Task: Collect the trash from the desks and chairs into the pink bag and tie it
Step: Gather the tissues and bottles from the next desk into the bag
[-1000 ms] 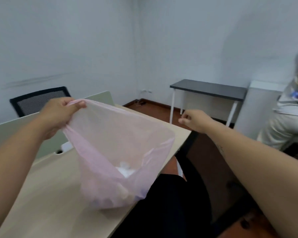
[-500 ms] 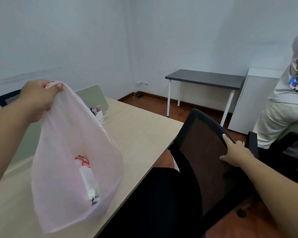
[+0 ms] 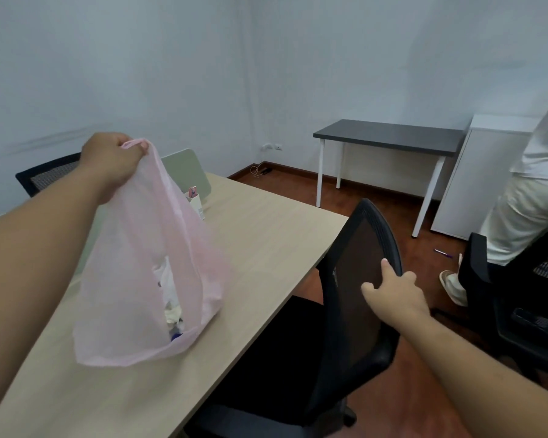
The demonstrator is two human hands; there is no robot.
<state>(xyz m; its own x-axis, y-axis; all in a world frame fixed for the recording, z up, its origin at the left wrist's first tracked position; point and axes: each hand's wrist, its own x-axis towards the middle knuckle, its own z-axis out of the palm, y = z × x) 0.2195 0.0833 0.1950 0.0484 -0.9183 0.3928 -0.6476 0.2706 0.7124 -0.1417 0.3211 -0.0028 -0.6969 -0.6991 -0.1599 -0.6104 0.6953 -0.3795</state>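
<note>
1. Hands, head view: left hand (image 3: 111, 162) pinches the gathered mouth of the pink bag (image 3: 130, 279) in a closed fist. Right hand (image 3: 393, 292) holds the chair (image 3: 355, 245) by its back rim, with thumb and forefinger on the mesh and the other fingers seeming to go round the edge.
2. Bag's place: it hangs over the desk (image 3: 266, 235), toward the desk's near left part. Whether its bottom rests on the desk or hangs just above it, I cannot tell.
3. Step in hand: collecting, as I judge it. The chair stands at the desk's right edge, and the grip on its back suggests pulling or turning it to check the seat, which is too dark to show whether any trash lies there.
4. Next move: it likely calls for swinging the chair away from the desk while the bag is kept shut and upright. A small white box (image 3: 196, 203) at the desk's far left may also need a look. Tying is not yet begun.
5. Bag's look: thin, translucent and mostly slack, with pale crumpled trash (image 3: 173, 312) and something blue settled at the bottom. It looks light, and plenty of loose film is left for a knot.
</note>
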